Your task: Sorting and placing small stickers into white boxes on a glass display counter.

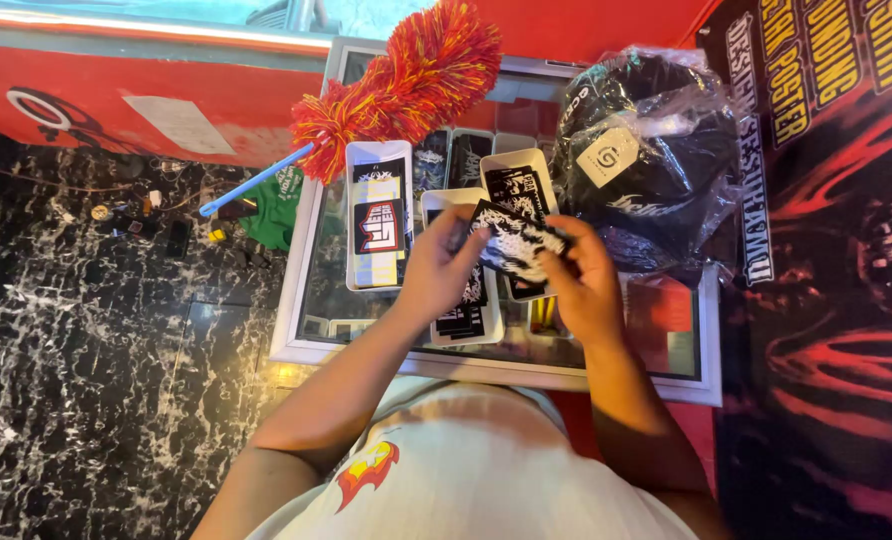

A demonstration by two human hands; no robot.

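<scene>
My left hand (436, 265) and my right hand (586, 280) together hold a small stack of black-and-white stickers (514, 242) above a glass-topped display counter (311, 300). The left fingers pinch the stack's left end, the right fingers its right end. Beneath the hands lies a white tray (466, 325) with more dark stickers. Another white tray (378, 225) to the left carries black, red and yellow stickers. A third tray (516, 180) sits just behind the held stack.
A red and yellow duster (406, 85) with a blue handle lies across the counter's far left corner. Black garments in clear plastic bags (646, 150) sit at the far right. A dark printed banner (836, 250) hangs right. Black marbled floor (96, 350) lies left.
</scene>
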